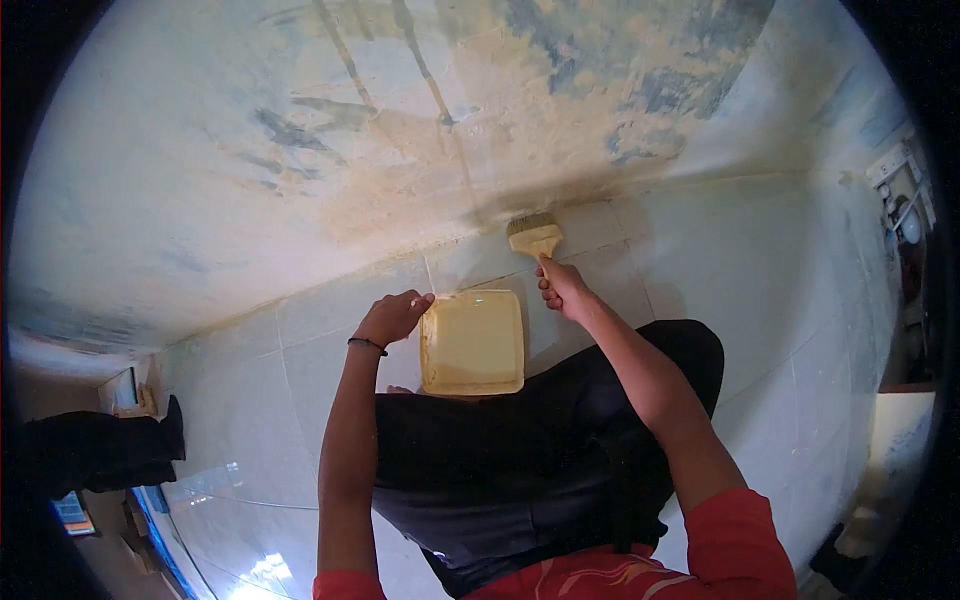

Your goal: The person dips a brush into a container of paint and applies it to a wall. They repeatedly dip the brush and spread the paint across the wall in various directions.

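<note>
In my right hand (pixel 564 288) is a wide paintbrush (pixel 535 236), gripped by its handle. Cream paint coats the brush, and its bristles point toward the foot of the wall (pixel 400 170). My left hand (pixel 400 317) has its fingers closed over the upper left corner of a square tub (pixel 424 350) of pale yellow paint. The tub stands on the tiles in front of my crossed legs. Yellowish paint covers the wall in patches, with grey-blue areas and dark drip streaks showing through.
Light tiles (pixel 720 260) make up the floor, with paint smears along the wall's base. Dark cloth (pixel 100 450) hangs or lies at the far left. A thin cord (pixel 250 502) crosses the floor at the lower left. Shelved items (pixel 908 220) stand at the right edge.
</note>
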Demonstrator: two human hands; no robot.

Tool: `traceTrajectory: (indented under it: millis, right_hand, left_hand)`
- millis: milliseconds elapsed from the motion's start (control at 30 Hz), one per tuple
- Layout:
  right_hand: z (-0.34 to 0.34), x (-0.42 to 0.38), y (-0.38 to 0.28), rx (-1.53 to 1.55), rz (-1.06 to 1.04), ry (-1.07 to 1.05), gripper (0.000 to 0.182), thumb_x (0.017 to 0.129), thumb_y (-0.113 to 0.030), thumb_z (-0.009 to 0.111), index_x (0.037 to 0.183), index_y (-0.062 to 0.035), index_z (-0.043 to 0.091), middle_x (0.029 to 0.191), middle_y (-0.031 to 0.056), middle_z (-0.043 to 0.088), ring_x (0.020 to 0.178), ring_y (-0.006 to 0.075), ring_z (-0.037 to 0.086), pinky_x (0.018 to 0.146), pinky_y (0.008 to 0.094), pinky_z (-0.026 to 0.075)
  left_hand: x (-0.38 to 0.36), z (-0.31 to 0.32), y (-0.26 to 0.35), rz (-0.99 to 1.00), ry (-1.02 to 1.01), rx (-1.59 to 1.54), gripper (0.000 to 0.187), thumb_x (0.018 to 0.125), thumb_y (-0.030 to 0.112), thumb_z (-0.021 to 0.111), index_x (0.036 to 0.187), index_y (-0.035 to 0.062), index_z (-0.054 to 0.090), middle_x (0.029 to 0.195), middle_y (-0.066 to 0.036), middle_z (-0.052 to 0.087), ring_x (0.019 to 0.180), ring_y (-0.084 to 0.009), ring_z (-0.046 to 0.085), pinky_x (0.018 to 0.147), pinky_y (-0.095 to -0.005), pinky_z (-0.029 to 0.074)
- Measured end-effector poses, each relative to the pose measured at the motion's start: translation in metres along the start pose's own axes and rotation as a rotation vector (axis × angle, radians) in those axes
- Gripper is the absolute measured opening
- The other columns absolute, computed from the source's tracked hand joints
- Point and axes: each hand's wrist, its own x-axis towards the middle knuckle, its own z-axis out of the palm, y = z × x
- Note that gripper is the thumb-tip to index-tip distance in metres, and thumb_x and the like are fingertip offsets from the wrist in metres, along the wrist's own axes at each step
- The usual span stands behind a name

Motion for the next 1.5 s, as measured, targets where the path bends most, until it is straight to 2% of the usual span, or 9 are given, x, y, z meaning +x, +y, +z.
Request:
traceTrajectory:
  millis: [67, 633, 733, 800, 900, 1100, 1167, 1300, 1500]
  right_hand:
    - [0.001, 0.000, 0.003, 0.038, -0.048, -0.012, 0.034, 0.091, -0.043, 0.047, 0.087, -0.0096, 0.047, 0.057, -0.0032, 0.040, 0.038, 0.0055, 0.030, 0.032, 0.0205, 0.023]
    - [0.032, -0.051, -0.010, 0.034, -0.301, -0.004, 0.032, 0.092, -0.041, 0.047, 0.086, -0.0101, 0.046, 0.058, -0.0033, 0.041, 0.037, 0.0055, 0.032, 0.031, 0.0211, 0.022]
    - [0.035, -0.072, -0.024, 0.043, -0.329, -0.026, 0.032, 0.093, -0.041, 0.047, 0.086, -0.0100, 0.047, 0.058, -0.0040, 0.040, 0.038, 0.0051, 0.032, 0.032, 0.0213, 0.022]
    - [0.036, -0.088, -0.035, 0.043, -0.337, -0.036, 0.032, 0.093, -0.041, 0.047, 0.087, -0.0101, 0.047, 0.057, -0.0046, 0.040, 0.037, 0.0045, 0.031, 0.032, 0.0210, 0.022]
    - [0.037, -0.111, -0.050, 0.002, -0.377, -0.065, 0.032, 0.093, -0.042, 0.047, 0.088, -0.0105, 0.048, 0.057, -0.0054, 0.040, 0.037, 0.0032, 0.029, 0.032, 0.0206, 0.021]
    - [0.043, -0.141, -0.066, -0.016, -0.471, -0.145, 0.034, 0.093, -0.044, 0.048, 0.089, -0.0100, 0.049, 0.057, -0.0058, 0.040, 0.037, 0.0024, 0.029, 0.032, 0.0199, 0.019]
    - [0.047, -0.151, -0.070, -0.096, -0.536, -0.109, 0.032, 0.095, -0.040, 0.043, 0.091, -0.0093, 0.048, 0.058, -0.0045, 0.039, 0.036, 0.0023, 0.027, 0.031, 0.0189, 0.019]
    - [0.047, -0.152, -0.067, -0.074, -0.558, -0.141, 0.035, 0.093, -0.044, 0.047, 0.090, -0.0090, 0.049, 0.056, -0.0058, 0.039, 0.037, 0.0023, 0.029, 0.032, 0.0195, 0.019]
    - [0.043, -0.110, -0.036, 0.013, -0.362, -0.209, 0.035, 0.093, -0.045, 0.047, 0.090, -0.0094, 0.047, 0.057, -0.0049, 0.039, 0.037, 0.0030, 0.028, 0.031, 0.0195, 0.020]
  left_hand:
    - [-0.001, -0.001, 0.000, 0.001, 0.007, 0.002, 0.054, 0.093, 0.052, 0.033, 0.097, 0.0055, 0.060, 0.061, -0.012, 0.062, 0.064, -0.0268, 0.065, 0.073, -0.0412, 0.048]
    - [-0.004, -0.002, -0.005, 0.012, 0.053, -0.013, 0.056, 0.092, 0.054, 0.032, 0.099, 0.0067, 0.060, 0.059, -0.009, 0.061, 0.065, -0.0255, 0.065, 0.074, -0.0413, 0.048]
    - [-0.004, -0.002, -0.007, -0.012, 0.036, -0.029, 0.057, 0.092, 0.055, 0.032, 0.102, 0.0063, 0.060, 0.069, -0.014, 0.064, 0.074, -0.0295, 0.065, 0.078, -0.0428, 0.047]
    - [0.000, 0.001, -0.012, 0.017, 0.075, 0.017, 0.058, 0.092, 0.055, 0.032, 0.104, 0.0056, 0.060, 0.083, -0.020, 0.065, 0.087, -0.0355, 0.062, 0.082, -0.0449, 0.046]
    - [-0.005, -0.004, -0.008, 0.027, 0.057, -0.020, 0.058, 0.092, 0.055, 0.032, 0.104, 0.0051, 0.060, 0.094, -0.023, 0.064, 0.096, -0.0399, 0.058, 0.085, -0.0466, 0.044]
    - [-0.006, -0.007, -0.005, -0.001, 0.049, -0.003, 0.056, 0.092, 0.053, 0.033, 0.103, 0.0055, 0.060, 0.094, -0.022, 0.064, 0.095, -0.0393, 0.058, 0.085, -0.0467, 0.044]
    - [-0.007, -0.007, -0.004, 0.005, 0.056, -0.006, 0.056, 0.092, 0.053, 0.033, 0.103, 0.0055, 0.061, 0.094, -0.022, 0.064, 0.095, -0.0392, 0.059, 0.085, -0.0465, 0.044]
    - [-0.006, -0.005, -0.005, 0.007, 0.059, -0.027, 0.055, 0.092, 0.052, 0.034, 0.104, 0.0058, 0.061, 0.094, -0.022, 0.064, 0.096, -0.0389, 0.059, 0.085, -0.0463, 0.044]
    - [-0.005, -0.004, -0.005, 0.011, 0.046, 0.023, 0.054, 0.093, 0.052, 0.034, 0.105, 0.0062, 0.061, 0.094, -0.022, 0.064, 0.095, -0.0386, 0.059, 0.085, -0.0465, 0.044]
